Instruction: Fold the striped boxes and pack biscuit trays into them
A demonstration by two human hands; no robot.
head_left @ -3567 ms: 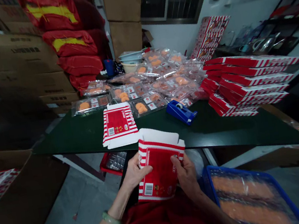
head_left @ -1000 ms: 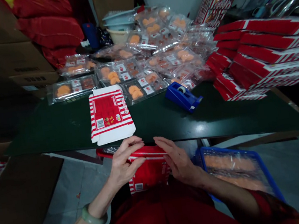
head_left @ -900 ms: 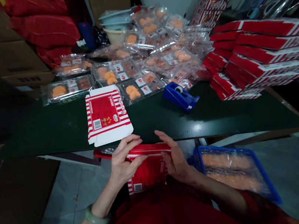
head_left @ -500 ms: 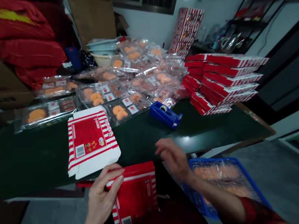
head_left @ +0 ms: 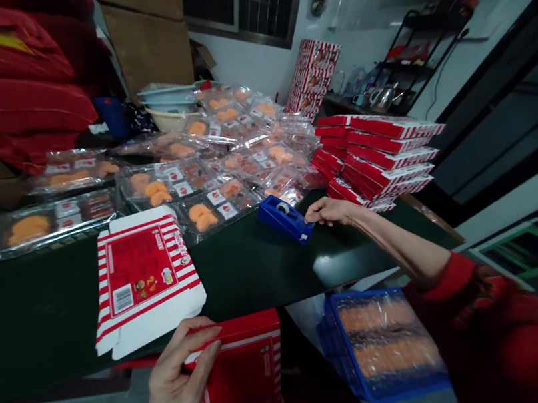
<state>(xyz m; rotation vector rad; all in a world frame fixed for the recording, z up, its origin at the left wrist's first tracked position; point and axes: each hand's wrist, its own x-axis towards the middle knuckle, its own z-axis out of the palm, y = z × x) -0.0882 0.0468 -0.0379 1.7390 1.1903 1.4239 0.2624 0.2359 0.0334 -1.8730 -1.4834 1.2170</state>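
My left hand [head_left: 185, 369] pinches the top left corner of a closed red-and-white striped box [head_left: 246, 366], held upright at the table's front edge. Across the table my right hand [head_left: 328, 211] reaches the cutting end of a blue tape dispenser [head_left: 284, 218]. Its thumb and forefinger are pinched together there; any tape between them is too small to make out. A flat, unfolded striped carton [head_left: 145, 270] lies on the dark green table [head_left: 245, 279], left of the dispenser.
Clear packs of cookie-like pieces [head_left: 200, 215] cover the table's back. Red-and-white boxes [head_left: 383, 151] are stacked at right, with a taller striped stack [head_left: 314, 77] behind. A blue basket [head_left: 348, 358] of wrapped goods stands below the table's front right. Red sacks [head_left: 24, 117] rise at back left.
My right hand has moved from above the basket forward and right to the end of the tape dispenser. My left hand keeps hold of the box. The view has shifted somewhat.
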